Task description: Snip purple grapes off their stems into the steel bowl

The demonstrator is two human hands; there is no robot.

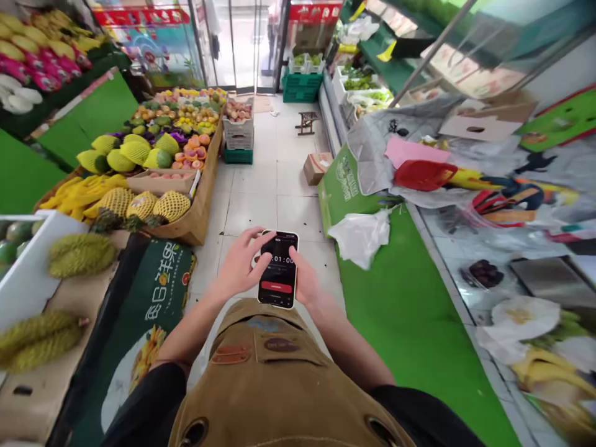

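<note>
We are holding a phone [278, 273] in our right hand [307, 285]. Our right fingers are closing around its right side, and our right thumb is lying by the right edge of the screen. Our left hand [239, 267] is reaching over the left side of the phone. Its fingers are spreading out, loose and a bit bent, with one fingertip coming over the top of the screen and the thumb pointing over the middle. We cannot tell if that fingertip or thumb is pressing on the glass.

The phone is standing out in front of our brown apron [279, 385], over the pale floor [251, 211]. Its dark screen is showing white numbers, and a red bar is glowing under them. Our left hand is hiding some of the numbers.

On our left, a big box [202, 214] is holding lots of fruit. Round yellow fruits [118, 202] are sitting in nets near its front. Closer to us, two spiky green fruits [81, 254] are lying beside a dark green banner [161, 298].

On our right, a bright green cover [400, 323] is lying flat, and a white plastic bag [363, 236] is resting on its far end. Further right, a red thing [424, 175] is lying on a gray cover [372, 139]. Ahead of us, a small brown box [317, 167] and a little stool [306, 123] are standing on the floor. Stacked crates [239, 133] are standing beside the big fruit box, and glass doors [251, 43] are letting in light.
</note>
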